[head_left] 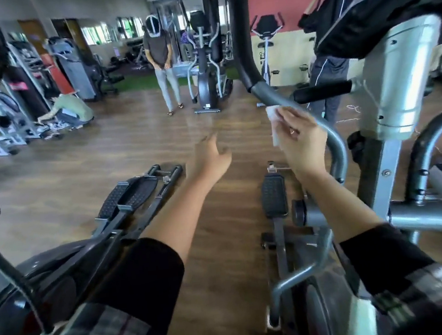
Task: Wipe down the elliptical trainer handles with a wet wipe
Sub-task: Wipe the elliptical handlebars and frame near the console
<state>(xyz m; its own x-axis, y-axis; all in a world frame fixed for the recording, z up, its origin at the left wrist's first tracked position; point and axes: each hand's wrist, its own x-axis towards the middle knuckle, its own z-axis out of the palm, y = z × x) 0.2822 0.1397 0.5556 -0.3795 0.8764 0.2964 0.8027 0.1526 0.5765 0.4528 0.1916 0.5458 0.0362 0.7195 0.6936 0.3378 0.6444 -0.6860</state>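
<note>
No text, brand, number or sign can be read anywhere in the view. The pink patch on the dark punching bag (18, 86), far off to the left of the left hand (207, 156), may carry lettering, but it is too blurred to make out. The small pale plate at the base of the distant elliptical (207, 91), beyond that hand, is likewise illegible.

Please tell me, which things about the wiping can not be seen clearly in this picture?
- Head view: where the wet wipe meets the grey handle bar is covered by the right hand.
- The top of the black handle grip is cut off by the upper edge.
- The left hand is motion-blurred; its finger pose is unclear.
- Whether the wipe is wet cannot be judged.
</note>
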